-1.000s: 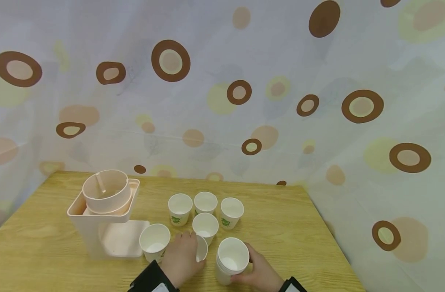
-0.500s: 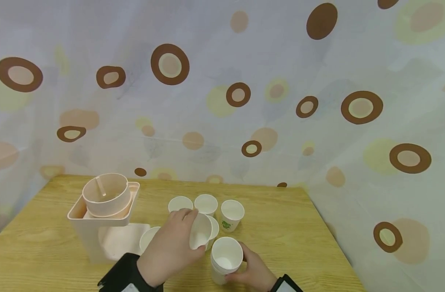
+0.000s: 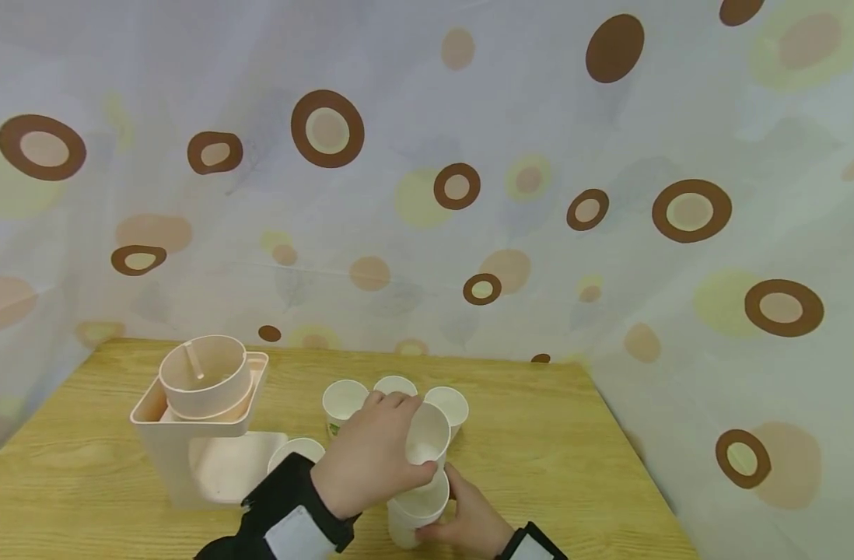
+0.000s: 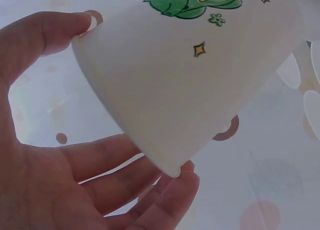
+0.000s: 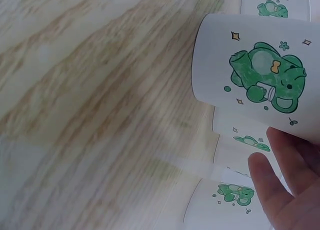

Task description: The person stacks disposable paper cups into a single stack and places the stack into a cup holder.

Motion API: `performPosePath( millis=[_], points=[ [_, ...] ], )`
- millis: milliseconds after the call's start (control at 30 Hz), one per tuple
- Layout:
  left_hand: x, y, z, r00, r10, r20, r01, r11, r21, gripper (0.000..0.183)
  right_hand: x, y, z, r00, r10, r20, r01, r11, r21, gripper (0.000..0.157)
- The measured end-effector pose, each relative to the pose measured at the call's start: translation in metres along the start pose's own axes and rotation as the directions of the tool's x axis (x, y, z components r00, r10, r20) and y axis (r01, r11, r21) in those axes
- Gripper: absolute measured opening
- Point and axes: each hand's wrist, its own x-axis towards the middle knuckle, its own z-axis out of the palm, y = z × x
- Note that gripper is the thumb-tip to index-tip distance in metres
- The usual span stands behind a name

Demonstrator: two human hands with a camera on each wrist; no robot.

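Observation:
My left hand (image 3: pixel 371 455) holds a white paper cup (image 3: pixel 430 435) over the mouth of a stack of paper cups (image 3: pixel 416 509). In the left wrist view, thumb and fingers grip that cup (image 4: pixel 150 95) by its rim, and part of a green cartoon print shows. Whether the cup touches the stack I cannot tell. My right hand (image 3: pixel 472 517) grips the stack from its right side, above the table. A cup with a green bear print (image 5: pixel 255 65) lies against the fingers of the right hand (image 5: pixel 295 190) in the right wrist view.
Behind the hands stand several more paper cups, among them a left one (image 3: pixel 344 398) and a right one (image 3: pixel 451 404). Another cup (image 3: pixel 297 449) is partly hidden by my left wrist. A pale pink plastic device with a round bowl (image 3: pixel 206 389) stands on the wooden table (image 3: pixel 553 435).
The left hand has lifted a cup from the group and carried it right, over the stack. The right hand has shifted slightly left with the stack.

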Motion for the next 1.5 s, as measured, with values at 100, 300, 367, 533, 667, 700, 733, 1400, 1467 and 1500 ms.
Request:
performPosePath(
  millis=[100,300,367,533,667,700,733,1400,1467,1500],
  points=[
    [0.003,0.001,0.007,1.000,-0.002,0.026,0.001,0.998,0.063,0.061,0.001,0.000,0.000,1.000,0.024,0.000,-0.024,1.000,0.003,0.079],
    [0.005,0.000,0.017,0.999,-0.016,0.044,0.010,0.989,0.148,0.063,0.003,0.000,0.000,0.999,0.044,0.021,-0.045,0.999,0.011,0.082],
    [0.006,0.000,0.018,0.999,-0.015,0.042,0.009,0.989,0.145,0.063,0.003,-0.001,-0.001,0.998,0.057,0.027,-0.057,0.998,0.024,0.083],
    [0.004,0.000,0.019,0.999,-0.014,0.047,0.009,0.993,0.114,0.063,0.003,-0.003,-0.002,0.997,0.076,0.035,-0.077,0.996,0.051,0.082],
    [0.002,0.000,0.021,0.997,-0.027,0.067,0.021,0.996,0.090,0.062,0.002,-0.004,-0.002,0.998,0.053,0.032,-0.054,0.998,0.032,0.080],
    [0.001,0.000,0.021,0.997,-0.029,0.071,0.022,0.996,0.087,0.061,0.002,-0.004,-0.001,0.998,0.046,0.031,-0.047,0.999,0.025,0.080],
    [0.001,0.000,0.022,0.997,-0.030,0.075,0.024,0.996,0.083,0.061,0.002,-0.004,-0.001,0.999,0.040,0.029,-0.040,0.999,0.015,0.080],
    [-0.004,0.002,0.026,0.998,0.003,0.068,-0.008,0.997,0.082,0.050,0.002,0.000,-0.002,1.000,-0.007,-0.002,0.007,0.998,-0.058,0.077],
    [-0.005,0.003,0.026,0.998,0.004,0.065,-0.010,0.996,0.088,0.050,0.002,0.000,-0.001,1.000,-0.005,-0.003,0.005,0.998,-0.060,0.076],
    [-0.005,0.003,0.026,0.998,0.004,0.066,-0.010,0.996,0.090,0.050,0.002,0.000,-0.001,1.000,-0.003,-0.002,0.003,0.998,-0.059,0.076]
  ],
)
